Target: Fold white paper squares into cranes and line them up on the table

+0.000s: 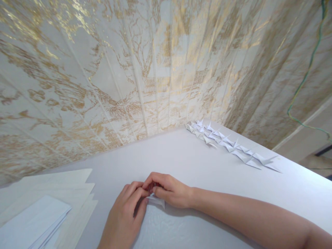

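Head view: looked down at a white tabletop (pixel 137 155), with both bare hands close together low down, between 6 and 7 o'clock. Had the left hand (pixel 127 207) at 7 o'clock with fingers bent and bunched side by side, leaving just a narrow gap lower down between thumb and index. Pinched the near-left side of a small folded piece of paper (pixel 157 200) with that thumb and those fingertips. Had the right hand (pixel 168 190) at 6 o'clock, with the forearm (pixel 233 207) running off toward 4 o'clock. Arched those fingers over the top with the thumb tucked underneath, closing the tips on the paper's upper edge, right up against the left fingertips. Couldn't tell exactly about touching there, with so much overlap.

Saw the folded piece of paper sitting right between both hands at 6 o'clock, sticking one pointy corner out toward 5 o'clock, below the right thumb. Couldn't make out the folds behind the fingers.

Spotted a bunch of crane-like paper figures (pixel 230 145) in rough rows over at 3 to 4 o'clock, well apart from the hands. Also had cream sheets (pixel 80 188) fanned out at 8 o'clock under a bundle of white paper (pixel 33 218), near the left hand but not touching it. Got gold-and-white wall covering (pixel 103 69) from 9 round past 12, plus a thin green cable (pixel 311 58) dangling at 2 o'clock.
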The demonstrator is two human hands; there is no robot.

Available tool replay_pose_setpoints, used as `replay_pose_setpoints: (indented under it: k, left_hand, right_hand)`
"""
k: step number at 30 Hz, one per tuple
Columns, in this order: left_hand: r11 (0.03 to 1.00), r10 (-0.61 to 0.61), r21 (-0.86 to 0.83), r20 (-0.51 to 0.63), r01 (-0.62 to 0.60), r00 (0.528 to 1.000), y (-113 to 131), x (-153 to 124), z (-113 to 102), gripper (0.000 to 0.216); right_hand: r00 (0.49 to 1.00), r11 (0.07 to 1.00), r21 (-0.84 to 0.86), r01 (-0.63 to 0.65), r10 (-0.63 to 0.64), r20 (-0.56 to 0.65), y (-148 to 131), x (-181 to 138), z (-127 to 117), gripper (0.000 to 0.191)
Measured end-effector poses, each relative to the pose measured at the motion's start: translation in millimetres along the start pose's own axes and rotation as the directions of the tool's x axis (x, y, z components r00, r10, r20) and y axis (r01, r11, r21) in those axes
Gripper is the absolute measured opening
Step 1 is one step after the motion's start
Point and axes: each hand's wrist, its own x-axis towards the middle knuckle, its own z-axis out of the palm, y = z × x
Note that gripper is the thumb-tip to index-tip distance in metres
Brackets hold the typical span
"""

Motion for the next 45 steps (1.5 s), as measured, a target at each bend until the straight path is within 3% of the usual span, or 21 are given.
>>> replay_pose_setpoints:
  k: [9,16,23,45]
  left_hand:
    - [1.0,0.008,0.017,0.0,-0.008,1.0,-1.5,-0.7,0.9,0.013]
    - [0.999,0.025,0.038,-0.005,-0.024,1.0,-0.6,-0.7,0.3,0.014]
    - [0.999,0.027,0.032,-0.03,-0.026,0.999,0.1,0.1,-0.2,0.013]
    - [1.0,0.012,-0.018,0.044,-0.011,0.999,-2.4,-1.8,-0.9,0.018]
  right_hand:
    - [1.0,0.998,-0.054,0.013,-0.014,-0.019,1.8,0.0,2.4,0.028]
    - [1.0,0.999,-0.04,-0.01,0.009,-0.029,-2.4,-1.1,1.5,0.014]
    - [0.999,0.999,-0.047,-0.004,0.003,-0.032,1.6,-0.9,2.6,0.015]
    - [0.999,0.997,-0.065,0.046,-0.047,-0.016,0.6,-0.6,1.9,0.018]
